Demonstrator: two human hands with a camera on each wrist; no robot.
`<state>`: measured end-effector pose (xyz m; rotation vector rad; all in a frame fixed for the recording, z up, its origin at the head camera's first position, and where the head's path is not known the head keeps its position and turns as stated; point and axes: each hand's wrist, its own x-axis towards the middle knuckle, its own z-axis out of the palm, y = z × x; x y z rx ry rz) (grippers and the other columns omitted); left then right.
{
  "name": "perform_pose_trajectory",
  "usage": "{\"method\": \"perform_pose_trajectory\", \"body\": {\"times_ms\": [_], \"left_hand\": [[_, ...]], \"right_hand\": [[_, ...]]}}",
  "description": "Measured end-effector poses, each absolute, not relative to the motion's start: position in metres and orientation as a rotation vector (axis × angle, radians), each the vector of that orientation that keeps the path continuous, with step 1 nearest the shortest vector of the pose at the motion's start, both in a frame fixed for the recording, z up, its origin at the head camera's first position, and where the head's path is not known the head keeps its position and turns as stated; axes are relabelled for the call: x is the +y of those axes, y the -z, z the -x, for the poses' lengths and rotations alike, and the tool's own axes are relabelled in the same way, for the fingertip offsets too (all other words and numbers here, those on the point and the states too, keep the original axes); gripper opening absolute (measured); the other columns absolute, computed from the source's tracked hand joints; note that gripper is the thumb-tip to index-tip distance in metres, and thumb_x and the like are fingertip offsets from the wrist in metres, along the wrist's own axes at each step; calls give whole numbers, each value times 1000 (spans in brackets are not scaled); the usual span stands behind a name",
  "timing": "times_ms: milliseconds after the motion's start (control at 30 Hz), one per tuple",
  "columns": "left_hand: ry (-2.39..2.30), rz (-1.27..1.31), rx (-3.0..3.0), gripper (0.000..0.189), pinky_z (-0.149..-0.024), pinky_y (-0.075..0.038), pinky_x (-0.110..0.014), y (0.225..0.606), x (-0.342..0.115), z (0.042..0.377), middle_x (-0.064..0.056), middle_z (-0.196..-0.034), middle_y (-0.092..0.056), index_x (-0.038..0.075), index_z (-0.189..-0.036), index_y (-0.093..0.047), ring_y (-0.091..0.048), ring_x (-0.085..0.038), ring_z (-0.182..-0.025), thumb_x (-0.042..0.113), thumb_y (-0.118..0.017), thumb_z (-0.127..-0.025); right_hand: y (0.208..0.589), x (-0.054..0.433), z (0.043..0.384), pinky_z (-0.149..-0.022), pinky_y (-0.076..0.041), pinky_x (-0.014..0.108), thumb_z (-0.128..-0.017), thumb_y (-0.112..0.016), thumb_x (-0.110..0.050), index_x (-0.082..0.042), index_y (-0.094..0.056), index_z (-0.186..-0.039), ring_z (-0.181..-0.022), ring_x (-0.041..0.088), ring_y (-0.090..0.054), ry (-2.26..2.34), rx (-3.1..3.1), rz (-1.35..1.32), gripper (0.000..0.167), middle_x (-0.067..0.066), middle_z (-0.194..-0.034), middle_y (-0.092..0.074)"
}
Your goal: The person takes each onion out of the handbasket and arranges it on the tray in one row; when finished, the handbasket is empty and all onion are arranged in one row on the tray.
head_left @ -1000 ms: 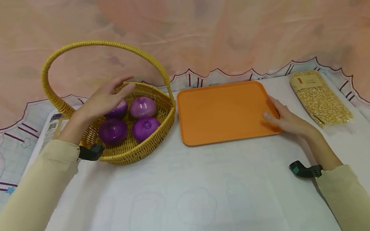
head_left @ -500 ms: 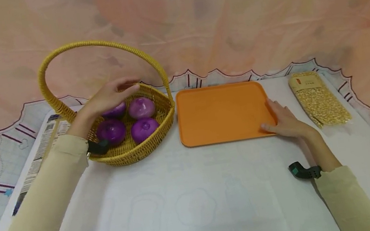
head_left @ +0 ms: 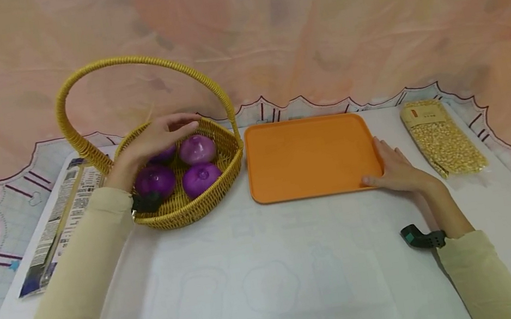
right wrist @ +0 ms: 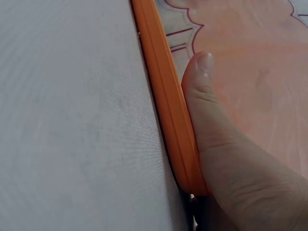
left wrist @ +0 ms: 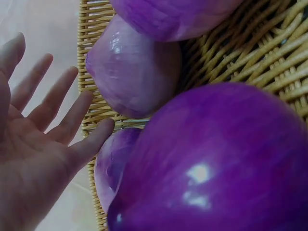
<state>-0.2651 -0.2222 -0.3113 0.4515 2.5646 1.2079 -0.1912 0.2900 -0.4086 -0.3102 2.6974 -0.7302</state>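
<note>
Currently, left fingers (left wrist: 71, 118) spread empty over onions (head_left: 202, 178), while right fingers (head_left: 387, 155), extended, touch the orange tray (head_left: 307, 157)

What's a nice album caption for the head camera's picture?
Left hand over a basket of purple onions, right hand resting at the corner of an orange tray.

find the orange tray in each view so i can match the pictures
Head: the orange tray is slightly right of centre, right of the basket.
Left wrist: not in it.
Right wrist: its rim slants from the top, just left of centre, to the lower middle.
Landmark: the right hand at the tray's edge, in head and right wrist only.
</note>
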Motion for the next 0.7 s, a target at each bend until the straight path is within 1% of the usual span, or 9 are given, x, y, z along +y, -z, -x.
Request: {"method": "perform_pose_trajectory", "body": {"times_ms": [233, 467, 633, 700], "left_hand": [[-1214, -436, 2551, 53, -117, -29, -42, 318, -219, 265, -4, -147, -47, 19, -139, -53, -42, -19, -135, 49, -55, -95], [-1257, -446, 2508, 52, -117, -30, -42, 323, -217, 267, -5, -148, -47, 18, -140, -51, -43, -20, -136, 45, -56, -96], [-1225, -443, 2506, 52, -117, -31, -42, 323, -215, 267, -3, -148, -46, 20, -140, -52, -43, -19, -135, 46, -57, -95], [-1206, -438, 2499, 54, -116, -32, -42, 323, -215, 267, -4, -147, -47, 20, -140, -52, -44, -20, -135, 47, -57, -95]], "right_hand": [[410, 292, 192, -119, 7, 60, -83, -66, -56, 3, 11, -152, -148, 46, 5, 727, 2702, 329, 119, 28, -160, 7], [410, 293, 192, -118, 8, 60, -82, -67, -57, 4, 11, -151, -148, 46, 6, 739, 2702, 346, 121, 29, -159, 7], [410, 293, 192, -118, 8, 60, -82, -67, -58, 5, 11, -151, -148, 47, 5, 733, 2704, 341, 122, 30, -159, 7], [410, 293, 192, -118, 8, 60, -82, -67, -58, 5, 11, -151, -148, 47, 5, 723, 2704, 337, 122, 30, -159, 7]]}}
